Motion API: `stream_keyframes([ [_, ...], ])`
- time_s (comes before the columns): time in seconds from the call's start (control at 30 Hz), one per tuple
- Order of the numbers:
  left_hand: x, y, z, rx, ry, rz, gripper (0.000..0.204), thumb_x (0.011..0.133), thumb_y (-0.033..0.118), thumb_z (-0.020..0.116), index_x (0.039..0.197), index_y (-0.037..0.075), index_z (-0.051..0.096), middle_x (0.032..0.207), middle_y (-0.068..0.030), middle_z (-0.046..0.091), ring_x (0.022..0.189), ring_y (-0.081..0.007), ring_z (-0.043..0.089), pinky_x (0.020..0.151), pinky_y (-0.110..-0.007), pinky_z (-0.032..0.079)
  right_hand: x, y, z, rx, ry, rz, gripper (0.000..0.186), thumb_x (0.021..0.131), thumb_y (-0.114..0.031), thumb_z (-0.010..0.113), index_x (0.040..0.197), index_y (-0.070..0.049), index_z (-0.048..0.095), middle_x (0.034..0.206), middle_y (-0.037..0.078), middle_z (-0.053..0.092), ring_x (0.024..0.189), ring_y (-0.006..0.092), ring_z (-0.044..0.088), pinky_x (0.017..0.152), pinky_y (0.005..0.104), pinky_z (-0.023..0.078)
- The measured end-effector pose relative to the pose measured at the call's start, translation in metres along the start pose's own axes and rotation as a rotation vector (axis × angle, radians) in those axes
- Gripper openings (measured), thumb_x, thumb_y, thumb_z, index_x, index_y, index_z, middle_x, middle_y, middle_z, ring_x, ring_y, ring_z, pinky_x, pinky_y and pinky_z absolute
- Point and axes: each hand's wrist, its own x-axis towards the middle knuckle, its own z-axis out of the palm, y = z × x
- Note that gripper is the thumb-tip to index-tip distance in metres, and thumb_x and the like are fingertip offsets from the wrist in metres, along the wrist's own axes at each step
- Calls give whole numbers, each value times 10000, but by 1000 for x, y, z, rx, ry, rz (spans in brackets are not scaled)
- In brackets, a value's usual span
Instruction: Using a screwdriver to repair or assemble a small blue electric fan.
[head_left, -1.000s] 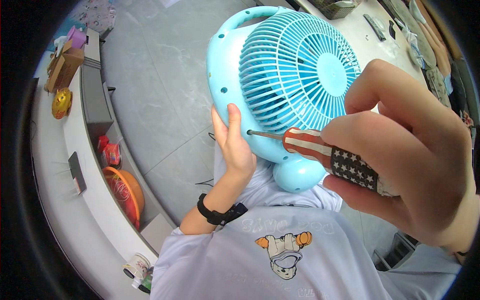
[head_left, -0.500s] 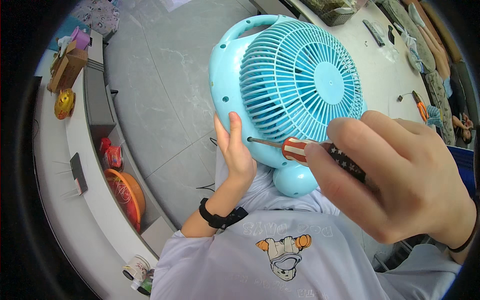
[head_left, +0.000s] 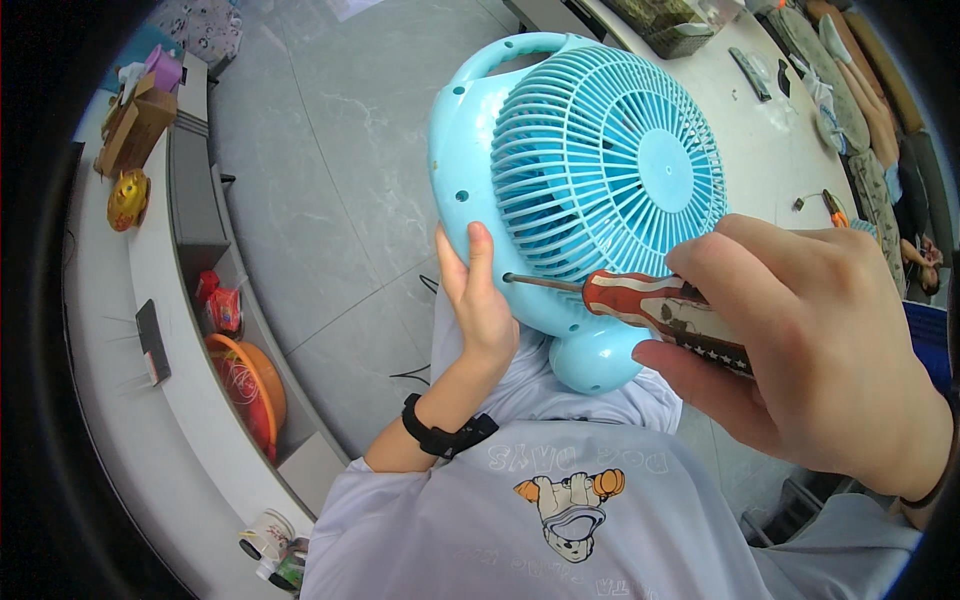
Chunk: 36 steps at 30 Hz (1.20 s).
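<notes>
A light-blue plastic fan (head_left: 668, 172) with a round slatted grille and a carry loop leans tilted over my lap. My left hand (head_left: 482, 312) grips its lower left rim, the thumb on the face near a screw hole and the other fingers partly behind the edge. From the right, my right hand (head_left: 825, 345) holds a screwdriver (head_left: 632, 300) with a red, white and dark star-patterned handle. Its shaft tip sits in a hole in the rim, just right of my left thumb. The right thumb is spread off the handle; the fingers on the handle's far side are partly hidden.
A white table (head_left: 770, 160) on the right bears a remote (head_left: 750, 74) and orange-handled pliers (head_left: 834, 208). Another person (head_left: 880, 130) lies on the sofa beyond. On the left, a long cabinet holds a cardboard box (head_left: 140, 125) and an orange basin (head_left: 262, 390).
My right hand has shifted its grip, the thumb moving down off the handle, and the handle has turned. The fan has moved slightly right, with the screwdriver tip still in the hole.
</notes>
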Motion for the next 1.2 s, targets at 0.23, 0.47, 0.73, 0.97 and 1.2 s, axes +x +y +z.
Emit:
stream_keyframes([
  [0.23,2,1,-13,80,11,17,394,1132,312,435,1418,42,413,1330,-153,591,1180,-222,629,988,-385,538,8,-8,-6,-77,56,-109,345,680,-141,811,956,-30,636,913,116,604,655,232,596,534,347,455],
  [0.47,-1,4,0,18,3,-1,382,1129,306,443,1403,40,427,1327,-139,584,1186,-215,620,992,-378,535,-5,8,15,-644,264,-522,294,793,-144,818,1044,-13,741,953,96,641,701,164,556,488,269,385],
  [0.73,-3,6,-1,8,39,34,383,1121,306,471,1406,52,432,1345,-120,567,1205,-199,599,1020,-370,514,0,6,0,-74,-92,-98,395,831,-243,816,1065,0,611,881,120,620,614,250,613,535,355,471],
  [0.97,-1,5,-2,-1,13,49,364,1120,287,478,1394,49,439,1332,-120,573,1201,-187,594,1020,-364,510,5,-8,-17,-170,-100,-123,272,809,-51,785,962,-48,560,1003,129,602,654,203,605,516,328,463],
  [1.2,-2,7,3,-25,0,53,383,1114,289,497,1395,33,453,1315,-120,588,1185,-177,593,1004,-351,507,-4,6,-4,-661,104,-608,313,828,-153,832,1050,-57,633,1034,102,678,721,141,611,526,249,459],
])
